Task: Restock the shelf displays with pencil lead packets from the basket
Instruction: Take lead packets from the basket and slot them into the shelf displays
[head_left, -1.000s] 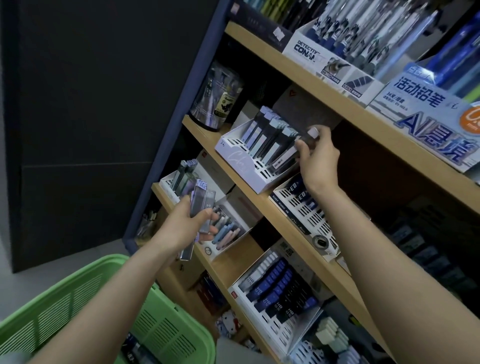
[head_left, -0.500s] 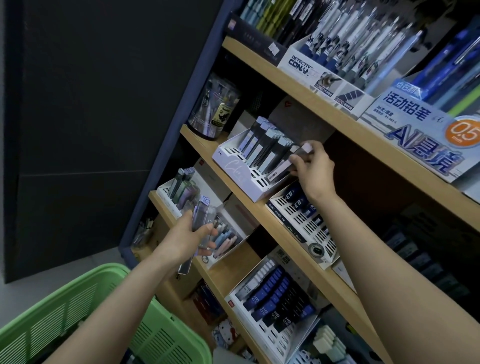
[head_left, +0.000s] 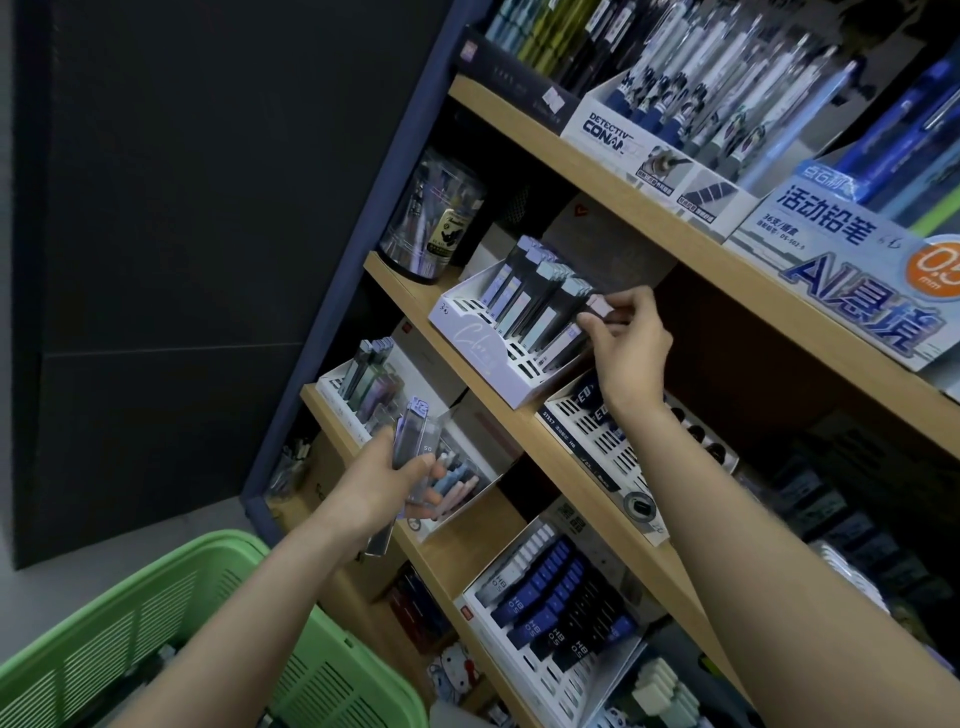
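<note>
A white slotted display box (head_left: 483, 345) sits on the middle shelf, holding several upright pencil lead packets (head_left: 530, 291). My right hand (head_left: 628, 343) pinches the pale top end of one packet (head_left: 597, 306) at the box's right side. My left hand (head_left: 384, 480) grips a small bunch of clear purple-topped lead packets (head_left: 413, 441) in front of the lower shelf. The green basket (head_left: 171, 618) is at the bottom left, under my left forearm, with a few dark items showing inside.
Wooden shelves (head_left: 571, 462) tilt across the view. A clear round tub (head_left: 431, 218) stands left of the display box. More white lead trays (head_left: 550, 629) sit below, and pen boxes (head_left: 649, 156) line the top shelf. A dark wall (head_left: 182, 208) fills the left.
My right hand has pushed its packet lower into the display box's right side. My left hand has stayed by the lower shelf with its bunch. The camera has tipped slightly.
</note>
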